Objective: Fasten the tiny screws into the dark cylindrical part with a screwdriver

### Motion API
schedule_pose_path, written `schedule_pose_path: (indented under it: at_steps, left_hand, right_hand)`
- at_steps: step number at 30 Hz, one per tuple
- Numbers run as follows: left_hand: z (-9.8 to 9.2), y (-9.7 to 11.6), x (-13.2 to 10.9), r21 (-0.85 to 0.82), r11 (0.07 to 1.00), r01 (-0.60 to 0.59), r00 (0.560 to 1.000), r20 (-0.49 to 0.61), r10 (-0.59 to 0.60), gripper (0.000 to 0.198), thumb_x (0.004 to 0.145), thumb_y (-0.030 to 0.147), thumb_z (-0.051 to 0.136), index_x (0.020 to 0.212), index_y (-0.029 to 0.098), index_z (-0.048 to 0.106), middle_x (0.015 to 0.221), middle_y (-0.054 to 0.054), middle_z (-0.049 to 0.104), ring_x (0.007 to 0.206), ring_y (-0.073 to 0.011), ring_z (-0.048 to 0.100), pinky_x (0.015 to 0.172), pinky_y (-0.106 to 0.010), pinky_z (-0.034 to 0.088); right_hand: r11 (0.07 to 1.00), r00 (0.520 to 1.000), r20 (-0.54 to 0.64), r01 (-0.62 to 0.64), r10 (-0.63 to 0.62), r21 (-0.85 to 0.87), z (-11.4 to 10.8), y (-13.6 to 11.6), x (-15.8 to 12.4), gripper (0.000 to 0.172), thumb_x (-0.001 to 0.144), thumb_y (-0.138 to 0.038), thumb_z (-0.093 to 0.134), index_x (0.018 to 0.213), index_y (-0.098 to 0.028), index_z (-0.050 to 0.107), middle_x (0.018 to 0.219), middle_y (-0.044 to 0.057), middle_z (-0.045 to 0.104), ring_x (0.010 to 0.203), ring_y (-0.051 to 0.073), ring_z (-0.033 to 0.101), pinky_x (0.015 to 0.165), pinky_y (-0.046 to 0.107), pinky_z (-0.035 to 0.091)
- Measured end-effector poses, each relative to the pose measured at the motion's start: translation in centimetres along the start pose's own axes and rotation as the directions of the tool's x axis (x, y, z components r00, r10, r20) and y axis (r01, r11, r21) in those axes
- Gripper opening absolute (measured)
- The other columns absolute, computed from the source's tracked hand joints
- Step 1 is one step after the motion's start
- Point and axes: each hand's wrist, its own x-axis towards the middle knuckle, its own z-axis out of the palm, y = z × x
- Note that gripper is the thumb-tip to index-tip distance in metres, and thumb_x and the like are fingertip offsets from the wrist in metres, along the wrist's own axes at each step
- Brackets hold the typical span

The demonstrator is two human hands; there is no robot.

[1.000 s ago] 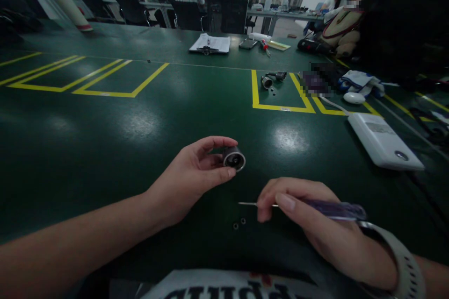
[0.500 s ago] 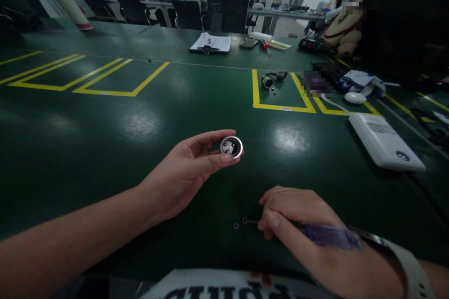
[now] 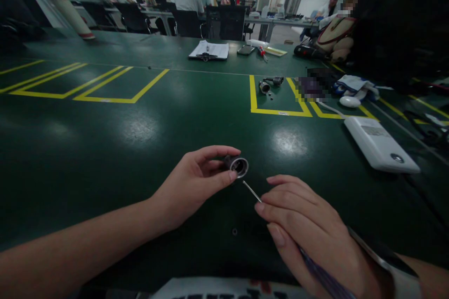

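Observation:
My left hand [image 3: 196, 182] pinches a short, hollow metal cylinder [image 3: 246, 168] between thumb and fingers. Its bright-rimmed open end is tilted to the right, and its inside is dark. A screwdriver [image 3: 251, 191] is in my right hand [image 3: 308, 224], its thin shaft running up and left and its translucent purple handle lying under the palm. The tip stands just below the cylinder's rim, apart from it; whether a small part sits on the tip I cannot tell. One small dark ring-shaped piece [image 3: 235, 231] rests on the table below my hands.
In a yellow-taped box [image 3: 281, 113] lie two dark metal parts [image 3: 272, 83] and small bits. A white power bank-like device [image 3: 381, 144] with a cable is at right. Farther back are a clipboard [image 3: 209, 50], a phone [image 3: 246, 50] and a red-handled tool [image 3: 262, 53]. People sit beyond.
My right hand has lifted the screwdriver from beside the small rings toward the cylinder. One ring has left its spot on the table. The cylinder has turned to the right and sits slightly lower in view.

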Motion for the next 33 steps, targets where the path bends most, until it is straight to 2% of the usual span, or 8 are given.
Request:
schedule_pose_path:
  at_steps: [4, 8, 11, 20, 25, 26, 31, 33]
  left_hand:
    - [-0.2, 0.0, 0.1, 0.012, 1.0, -0.02, 0.999, -0.043, 0.02, 0.031, 0.069, 0.019, 0.073, 0.099, 0.02, 0.065, 0.093, -0.003, 0.073, 0.089, -0.0177, 0.066, 0.084, -0.029, 0.05]
    - [-0.5, 0.0, 0.4, 0.003, 0.998, -0.068, 0.992, -0.108, 0.068, 0.031, 0.07, 0.023, 0.072, 0.101, 0.021, 0.065, 0.095, -0.002, 0.072, 0.089, -0.0162, 0.065, 0.081, -0.027, 0.05]
    - [-0.5, 0.1, 0.6, -0.02, 0.997, -0.076, 0.99, -0.12, 0.073, 0.031, 0.07, 0.023, 0.072, 0.101, 0.021, 0.066, 0.095, -0.001, 0.072, 0.089, -0.0155, 0.064, 0.08, -0.026, 0.049]
    - [-0.6, -0.2, 0.8, -0.039, 0.996, -0.076, 0.993, -0.092, 0.073, 0.03, 0.07, 0.02, 0.072, 0.099, 0.02, 0.066, 0.093, -0.001, 0.072, 0.085, -0.0139, 0.065, 0.076, -0.025, 0.05]
    - [-0.7, -0.1, 0.6, -0.04, 0.997, -0.073, 0.993, -0.101, 0.068, 0.031, 0.069, 0.018, 0.072, 0.099, 0.019, 0.066, 0.091, -0.002, 0.073, 0.082, -0.0136, 0.065, 0.075, -0.024, 0.05]
    - [-0.7, -0.1, 0.6, -0.044, 0.996, -0.074, 0.992, -0.104, 0.069, 0.031, 0.068, 0.018, 0.072, 0.099, 0.019, 0.066, 0.09, -0.002, 0.073, 0.082, -0.0136, 0.065, 0.075, -0.024, 0.051]
    - [-0.9, -0.1, 0.6, -0.064, 0.993, -0.095, 0.99, -0.111, 0.088, 0.03, 0.069, 0.018, 0.071, 0.099, 0.019, 0.066, 0.09, -0.002, 0.073, 0.082, -0.0134, 0.065, 0.075, -0.023, 0.051]
    - [-0.9, -0.2, 0.6, -0.053, 0.993, -0.103, 0.989, -0.108, 0.096, 0.03, 0.07, 0.018, 0.071, 0.099, 0.019, 0.066, 0.091, -0.002, 0.073, 0.083, -0.0134, 0.065, 0.075, -0.023, 0.051]
  right_hand:
    - [0.971, 0.982, 0.085, -0.18, 0.168, 0.157, 0.0, 0.5, 0.3, 0.02, 0.083, -0.005, 0.047, 0.089, -0.014, 0.064, 0.079, 0.004, 0.068, 0.075, 0.015, 0.063, 0.09, 0.038, 0.049]
    - [0.801, 0.862, 0.204, -0.506, 0.463, 0.321, 0.2, 1.4, 0.8, 0.015, 0.087, -0.017, 0.049, 0.085, -0.016, 0.064, 0.079, 0.004, 0.069, 0.073, 0.014, 0.065, 0.066, 0.025, 0.054]
    - [0.695, 0.803, 0.277, -0.596, 0.528, 0.402, 0.5, 2.0, 1.3, 0.012, 0.085, -0.017, 0.051, 0.086, -0.015, 0.063, 0.081, 0.005, 0.07, 0.071, 0.013, 0.065, 0.06, 0.022, 0.052]
    - [0.783, 0.813, 0.311, -0.569, 0.491, 0.252, 0.9, 2.1, 1.1, 0.014, 0.085, -0.016, 0.051, 0.088, -0.019, 0.064, 0.086, 0.0, 0.068, 0.08, 0.012, 0.063, 0.074, 0.024, 0.048]
    - [0.823, 0.763, 0.424, -0.564, 0.488, 0.066, -0.2, 1.1, 3.5, 0.019, 0.079, -0.008, 0.047, 0.069, -0.018, 0.059, 0.065, -0.003, 0.062, 0.061, 0.01, 0.058, 0.057, 0.023, 0.043]
    - [0.846, 0.771, 0.432, -0.531, 0.467, 0.033, -0.2, 0.8, 3.7, 0.018, 0.078, -0.008, 0.047, 0.068, -0.018, 0.058, 0.062, -0.003, 0.06, 0.058, 0.01, 0.055, 0.056, 0.023, 0.042]
    - [0.98, 0.909, 0.365, -0.182, 0.201, -0.086, 0.8, 0.1, 2.7, 0.014, 0.075, -0.006, 0.043, 0.073, -0.012, 0.056, 0.069, 0.006, 0.056, 0.063, 0.016, 0.049, 0.055, 0.03, 0.043]
    - [0.984, 0.903, 0.412, -0.055, 0.12, -0.167, 1.5, 0.4, 1.9, 0.017, 0.077, -0.003, 0.042, 0.074, -0.011, 0.057, 0.074, 0.009, 0.058, 0.067, 0.019, 0.05, 0.057, 0.032, 0.045]
